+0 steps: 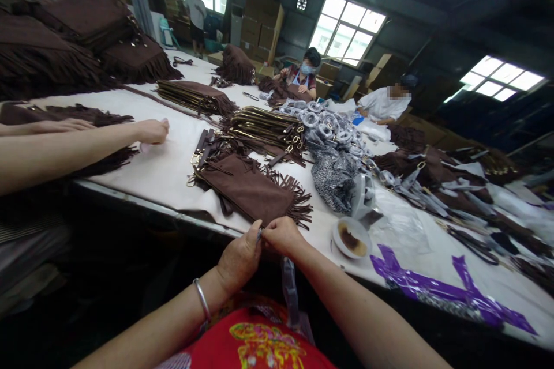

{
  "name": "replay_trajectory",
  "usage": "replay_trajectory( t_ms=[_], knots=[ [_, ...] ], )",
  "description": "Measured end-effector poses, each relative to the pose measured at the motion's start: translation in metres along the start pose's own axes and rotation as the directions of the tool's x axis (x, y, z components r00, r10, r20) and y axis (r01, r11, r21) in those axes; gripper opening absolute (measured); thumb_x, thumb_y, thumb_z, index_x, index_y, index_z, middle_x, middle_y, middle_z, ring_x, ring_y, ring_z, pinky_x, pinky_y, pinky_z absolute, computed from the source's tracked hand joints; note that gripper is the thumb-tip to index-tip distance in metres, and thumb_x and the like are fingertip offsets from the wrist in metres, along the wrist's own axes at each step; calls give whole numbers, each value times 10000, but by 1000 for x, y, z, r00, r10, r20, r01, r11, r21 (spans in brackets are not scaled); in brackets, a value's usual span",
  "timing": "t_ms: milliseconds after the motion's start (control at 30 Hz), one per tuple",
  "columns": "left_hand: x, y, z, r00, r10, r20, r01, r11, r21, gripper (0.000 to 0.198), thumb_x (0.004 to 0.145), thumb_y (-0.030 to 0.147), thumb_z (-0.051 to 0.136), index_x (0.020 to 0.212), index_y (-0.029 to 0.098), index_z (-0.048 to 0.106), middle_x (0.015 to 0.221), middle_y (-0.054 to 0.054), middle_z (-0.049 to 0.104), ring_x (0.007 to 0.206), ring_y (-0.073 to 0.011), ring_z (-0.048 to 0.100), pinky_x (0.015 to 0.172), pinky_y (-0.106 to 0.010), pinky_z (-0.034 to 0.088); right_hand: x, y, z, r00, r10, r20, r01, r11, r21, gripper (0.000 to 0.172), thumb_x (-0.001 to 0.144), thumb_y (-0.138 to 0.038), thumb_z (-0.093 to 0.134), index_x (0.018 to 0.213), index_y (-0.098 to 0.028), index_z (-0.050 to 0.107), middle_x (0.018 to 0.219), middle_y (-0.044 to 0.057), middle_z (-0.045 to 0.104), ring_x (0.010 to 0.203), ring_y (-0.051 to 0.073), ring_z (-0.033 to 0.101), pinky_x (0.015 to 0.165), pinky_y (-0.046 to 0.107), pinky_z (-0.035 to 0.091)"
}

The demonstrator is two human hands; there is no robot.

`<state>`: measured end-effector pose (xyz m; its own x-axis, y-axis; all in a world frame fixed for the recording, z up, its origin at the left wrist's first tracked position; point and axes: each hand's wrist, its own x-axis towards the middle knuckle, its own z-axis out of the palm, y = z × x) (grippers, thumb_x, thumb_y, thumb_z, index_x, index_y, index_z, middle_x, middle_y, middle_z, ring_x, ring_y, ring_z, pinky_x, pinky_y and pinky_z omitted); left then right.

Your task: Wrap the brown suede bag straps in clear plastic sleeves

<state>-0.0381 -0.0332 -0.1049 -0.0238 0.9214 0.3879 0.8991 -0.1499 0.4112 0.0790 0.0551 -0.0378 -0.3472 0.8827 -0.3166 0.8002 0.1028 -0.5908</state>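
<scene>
My left hand (241, 258), with a silver bangle on its wrist, is closed in a pinch. A small greyish bit (258, 234) shows by its thumb, too small to name. Fingertip to fingertip with it, my right hand (282, 236) is closed too. From beneath the right hand a strip wrapped in clear plastic (289, 291) hangs down in front of a red garment. Its upper end is hidden by the fingers. Just beyond both hands, a brown fringed bag (249, 187) lies flat at the table's edge, metal rings at its left end.
Stacked brown bags with gold zippers (264, 127) and plastic-wrapped coils (331, 127) lie beyond. Right of my hands are a white bowl (351, 237) with brown residue and purple plastic (428, 283). A co-worker's arms (86, 144) reach in from the left. Two people sit across the table.
</scene>
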Motion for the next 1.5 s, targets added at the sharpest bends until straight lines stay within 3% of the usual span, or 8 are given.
replay_trajectory(
  t_ms=[300, 500, 567, 733, 900, 1067, 1300, 1500],
  knots=[
    [15, 8, -20, 958, -66, 278, 52, 997, 57, 277, 933, 197, 306, 868, 152, 571, 792, -107, 649, 692, -210, 633, 624, -304, 461, -13, 10, 2, 999, -41, -14, 42, 994, 105, 242, 711, -240, 529, 635, -177, 750, 573, 17, 689, 510, 106, 568, 475, 193, 348],
    [27, 16, -26, 912, -275, 304, 363, 885, -290, 278, 904, 273, 391, 687, 180, 538, 642, -48, 591, 633, -174, 553, 598, -280, 378, -19, 21, 11, 997, -8, -72, 26, 966, 256, 228, 711, -232, 539, 692, -173, 759, 607, 17, 700, 527, 110, 565, 490, 197, 364],
    [27, 19, -25, 851, -348, 393, 512, 716, -475, 279, 875, 298, 427, 638, 181, 514, 576, -6, 527, 551, -135, 486, 537, -251, 342, -20, 23, 14, 998, 28, -59, -7, 943, 333, 226, 721, -255, 550, 712, -161, 755, 604, 19, 693, 491, 101, 536, 474, 201, 359],
    [20, 23, -25, 629, -291, 721, 752, -6, -659, 266, 828, 423, 495, 724, 178, 497, 506, 109, 300, 376, -35, 186, 389, -164, 132, -27, 19, 17, 989, 137, 51, -140, 790, 597, 201, 729, -272, 561, 715, -123, 696, 555, -1, 623, 371, 55, 393, 399, 200, 292],
    [19, 18, -29, 566, -141, 812, 734, -362, -575, 206, 853, 324, 521, 749, 147, 504, 498, 116, 276, 368, -8, 155, 367, -114, 102, -31, 16, 15, 984, 118, 131, -176, 645, 744, 163, 701, -272, 586, 680, -117, 633, 524, -26, 554, 351, 35, 317, 369, 188, 227],
    [17, 15, -28, 478, 3, 878, 702, -602, -380, 248, 947, 264, 387, 747, 146, 476, 468, 112, 260, 334, -5, 140, 334, -95, 86, -29, 21, 21, 997, 64, 32, -70, 774, 630, 188, 727, -267, 552, 711, -123, 672, 580, -2, 618, 404, 52, 396, 417, 190, 307],
    [9, 14, -23, 477, -17, 879, 669, -641, -376, 260, 933, 313, 451, 718, 169, 431, 470, 117, 240, 330, -7, 154, 328, -95, 111, -27, 15, 18, 997, 14, -77, 4, 972, 235, 211, 714, -201, 530, 646, -175, 728, 568, 11, 662, 532, 112, 546, 529, 216, 367],
    [6, 10, -30, 592, -185, 784, 724, -306, -619, 307, 828, 456, 582, 766, 168, 495, 503, 118, 287, 376, -18, 164, 364, -132, 106, -40, 19, 7, 989, -34, -147, 58, 985, 160, 209, 764, -229, 538, 655, -179, 709, 583, 18, 657, 573, 124, 575, 591, 228, 403]
  ],
)
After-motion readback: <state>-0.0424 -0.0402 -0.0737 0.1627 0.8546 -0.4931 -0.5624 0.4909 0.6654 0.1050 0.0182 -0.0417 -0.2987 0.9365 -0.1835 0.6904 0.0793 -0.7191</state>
